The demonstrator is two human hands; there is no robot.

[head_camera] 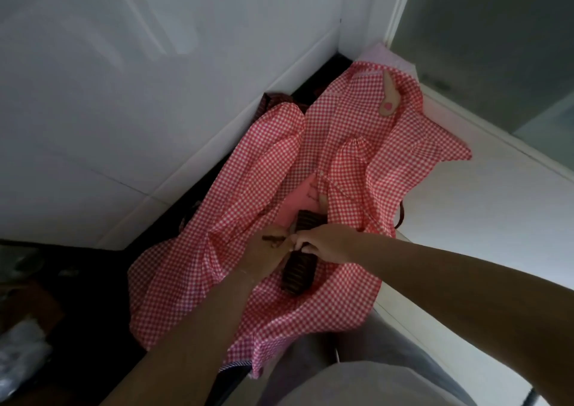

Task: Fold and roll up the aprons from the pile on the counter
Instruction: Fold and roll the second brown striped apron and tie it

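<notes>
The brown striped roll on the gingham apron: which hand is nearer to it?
Right. The right hand grips the brown striped roll from above; the left hand sits against its left side, pinching a strap.

There is just one camera, and it sits on my head. It looks forward and down, close over the desk [484,219], toward its far corner by the wall [155,79].
</notes>
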